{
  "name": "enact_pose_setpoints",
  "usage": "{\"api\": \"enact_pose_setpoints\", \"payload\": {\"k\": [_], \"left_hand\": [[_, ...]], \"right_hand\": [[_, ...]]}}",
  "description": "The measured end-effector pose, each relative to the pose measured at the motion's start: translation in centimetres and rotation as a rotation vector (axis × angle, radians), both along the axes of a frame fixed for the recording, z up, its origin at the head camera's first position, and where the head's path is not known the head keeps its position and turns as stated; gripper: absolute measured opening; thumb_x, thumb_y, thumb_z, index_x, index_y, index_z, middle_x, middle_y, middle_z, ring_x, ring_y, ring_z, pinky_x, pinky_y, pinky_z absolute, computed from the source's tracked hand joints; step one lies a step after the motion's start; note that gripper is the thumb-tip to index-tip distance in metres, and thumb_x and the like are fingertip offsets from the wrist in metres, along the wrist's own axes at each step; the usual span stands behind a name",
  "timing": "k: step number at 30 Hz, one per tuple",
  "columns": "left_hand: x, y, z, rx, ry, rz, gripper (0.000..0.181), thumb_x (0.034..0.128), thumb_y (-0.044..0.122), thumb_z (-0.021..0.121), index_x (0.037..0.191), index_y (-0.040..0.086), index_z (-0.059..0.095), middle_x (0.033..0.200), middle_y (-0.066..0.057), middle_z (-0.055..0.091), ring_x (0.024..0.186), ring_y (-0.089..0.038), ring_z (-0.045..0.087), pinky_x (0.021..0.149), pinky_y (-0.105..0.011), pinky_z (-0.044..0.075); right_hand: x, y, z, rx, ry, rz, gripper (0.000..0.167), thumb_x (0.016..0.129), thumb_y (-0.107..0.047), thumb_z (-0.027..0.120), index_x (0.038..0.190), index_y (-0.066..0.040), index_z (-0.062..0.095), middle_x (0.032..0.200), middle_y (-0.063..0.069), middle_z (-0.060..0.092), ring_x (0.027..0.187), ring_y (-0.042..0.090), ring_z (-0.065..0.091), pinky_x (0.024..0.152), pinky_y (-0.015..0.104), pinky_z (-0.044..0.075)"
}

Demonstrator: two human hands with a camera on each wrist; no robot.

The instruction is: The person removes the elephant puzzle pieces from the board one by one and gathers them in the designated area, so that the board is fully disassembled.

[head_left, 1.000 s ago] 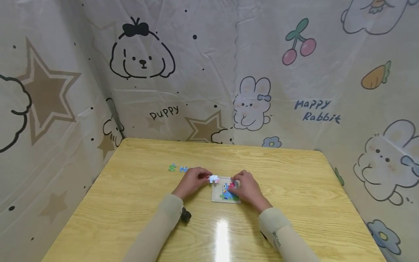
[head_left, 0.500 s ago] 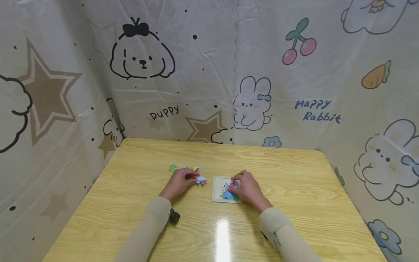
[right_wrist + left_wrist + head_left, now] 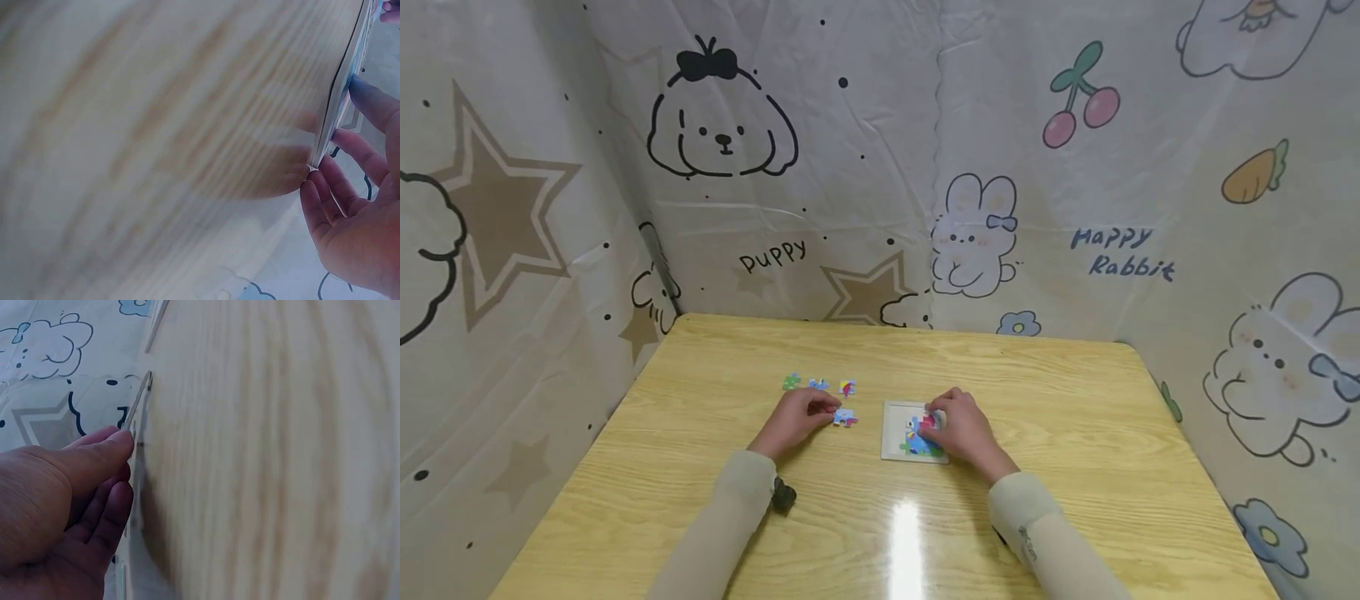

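Observation:
Between thumb and fingertips, my left hand (image 3: 792,419) pinches a light-blue and pink jigsaw piece (image 3: 845,417), left of the puzzle board. Seen edge-on in the left wrist view, this piece (image 3: 139,397) is thin and tilted, close to the tabletop. The square pale puzzle board (image 3: 892,429) lies flat, with joined blue, green and pink pieces (image 3: 917,443) in its right part. My right hand (image 3: 966,429) holds the board at its far right corner and covers some pieces. In the right wrist view its thumb (image 3: 369,97) lies on the top, other fingers at the edge.
Behind the left hand lie three loose pieces: a green one (image 3: 792,382), a blue one (image 3: 817,384) partly hidden by the hand, and a yellow-red one (image 3: 847,387). The wooden table (image 3: 1037,392) meets a printed curtain (image 3: 880,167) at the back and sides.
The left hand has moved left with its piece, from over the board's far left corner to beside the loose pieces. The right hand has stayed at the board.

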State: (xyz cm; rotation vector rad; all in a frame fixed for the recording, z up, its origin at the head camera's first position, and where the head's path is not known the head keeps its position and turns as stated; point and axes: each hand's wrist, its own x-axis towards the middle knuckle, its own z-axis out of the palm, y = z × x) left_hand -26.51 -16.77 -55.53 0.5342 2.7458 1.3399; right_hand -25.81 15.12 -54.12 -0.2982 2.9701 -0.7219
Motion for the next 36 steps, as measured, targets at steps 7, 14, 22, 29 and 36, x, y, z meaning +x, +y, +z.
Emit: {"api": "enact_pose_setpoints", "payload": {"k": [7, 14, 22, 29, 36], "left_hand": [[0.0, -0.1, 0.1, -0.021, -0.025, 0.017, 0.019, 0.0923, 0.000, 0.075, 0.111, 0.003, 0.078, 0.103, -0.007, 0.076, 0.089, -0.013, 0.067, 0.081, -0.025, 0.057], [0.0, -0.3, -0.2, -0.031, -0.037, 0.020, 0.019, 0.0925, 0.001, 0.075, 0.111, 0.004, 0.078, 0.101, -0.005, 0.076, 0.087, -0.011, 0.065, 0.079, -0.024, 0.056], [-0.1, -0.2, -0.1, -0.020, -0.039, 0.008, 0.022, 0.0929, 0.001, 0.075, 0.114, 0.001, 0.077, 0.106, -0.009, 0.076, 0.089, -0.013, 0.066, 0.080, -0.025, 0.056], [0.0, -0.2, 0.6, -0.025, -0.065, 0.045, 0.032, 0.0907, 0.005, 0.079, 0.122, 0.004, 0.075, 0.114, -0.006, 0.075, 0.099, -0.017, 0.067, 0.091, -0.035, 0.058], [0.4, 1.6, 1.4, -0.005, -0.043, 0.018, 0.034, 0.0900, 0.006, 0.080, 0.123, 0.003, 0.074, 0.115, -0.010, 0.074, 0.103, -0.022, 0.068, 0.094, -0.038, 0.058]], "right_hand": [[0.0, 0.0, 0.0, 0.000, 0.003, 0.011, 0.041, 0.085, -0.035, 0.087, 0.118, -0.012, 0.076, 0.124, 0.009, 0.061, 0.114, 0.028, 0.054, 0.101, 0.046, 0.052], [0.1, -0.2, 0.0, -0.003, -0.007, 0.003, 0.041, 0.086, -0.035, 0.086, 0.118, -0.012, 0.076, 0.123, 0.008, 0.061, 0.113, 0.027, 0.053, 0.101, 0.045, 0.052], [0.1, 0.0, 0.2, 0.009, -0.004, 0.007, 0.041, 0.086, -0.035, 0.086, 0.119, -0.012, 0.076, 0.124, 0.008, 0.061, 0.113, 0.027, 0.053, 0.100, 0.046, 0.052], [0.2, 0.5, 0.5, -0.022, -0.050, 0.039, 0.051, 0.089, -0.039, 0.083, 0.130, -0.012, 0.072, 0.134, 0.010, 0.058, 0.122, 0.028, 0.052, 0.107, 0.046, 0.050], [0.6, 1.1, 1.1, -0.085, -0.129, 0.081, 0.063, 0.083, -0.031, 0.089, 0.139, -0.012, 0.066, 0.145, 0.012, 0.051, 0.131, 0.032, 0.045, 0.114, 0.053, 0.044]]}}
